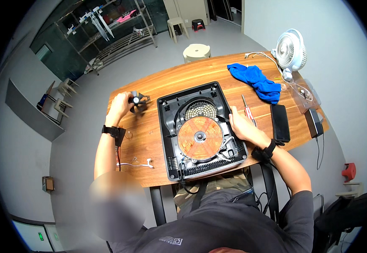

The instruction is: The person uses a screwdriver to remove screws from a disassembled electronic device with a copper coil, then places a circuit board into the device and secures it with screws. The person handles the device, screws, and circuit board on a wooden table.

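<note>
My left hand (122, 105) grips a black fan (138, 100) at the left of the wooden table (135, 135). My right hand (240, 125) is closed on the right edge of an opened black appliance housing (168, 126). Inside it sit a round copper coil (190, 135), a perforated round vent (200, 110), wires and black plastic ribs. A screwdriver (249, 113) with a red and white handle lies just right of that hand. White wires (135, 164) and small bits lie below my left hand.
At the right lie a blue cloth (255, 82), a black phone (279, 122), a clear plastic box (300, 95) and a black adapter (313, 122); a white desk fan (291, 50) stands behind. Stools (196, 51) and a metal rack (112, 38) stand beyond the table.
</note>
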